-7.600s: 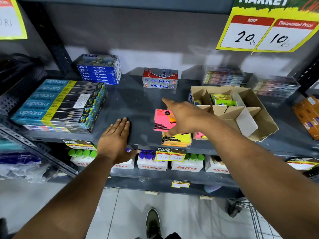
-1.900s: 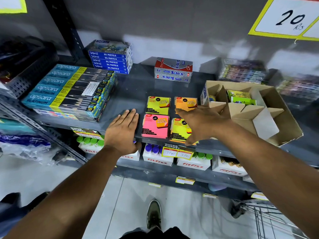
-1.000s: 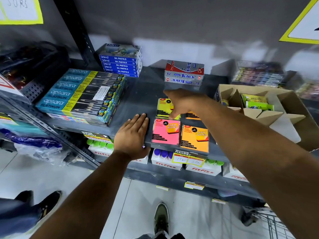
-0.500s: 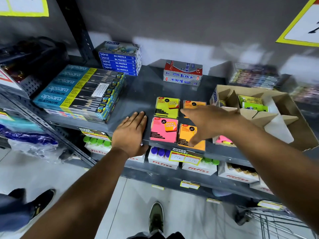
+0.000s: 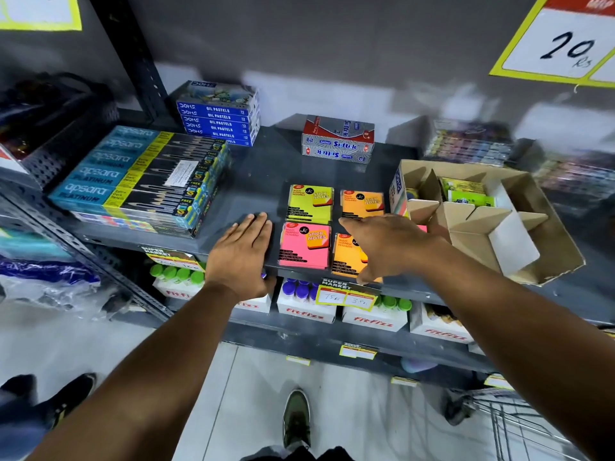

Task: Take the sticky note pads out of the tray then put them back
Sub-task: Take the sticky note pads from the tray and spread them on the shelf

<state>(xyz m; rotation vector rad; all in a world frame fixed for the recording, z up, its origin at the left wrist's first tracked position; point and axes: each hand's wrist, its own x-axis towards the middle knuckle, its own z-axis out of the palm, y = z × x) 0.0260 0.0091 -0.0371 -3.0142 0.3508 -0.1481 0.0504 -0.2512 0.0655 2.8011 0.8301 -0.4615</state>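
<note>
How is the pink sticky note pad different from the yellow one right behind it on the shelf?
The pink sticky note pad lies at the shelf's front edge; the yellow sticky note pad lies farther back. The pink one lies right beside the left hand; the yellow one lies apart from it. Both lie flat, uncovered, with the same label layout.

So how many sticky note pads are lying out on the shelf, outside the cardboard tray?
4 clearly: yellow-green pad back left, orange pad back right, pink pad front left, front orange pad partly under the right hand. A pink edge beside the tray may be a fifth.
</note>
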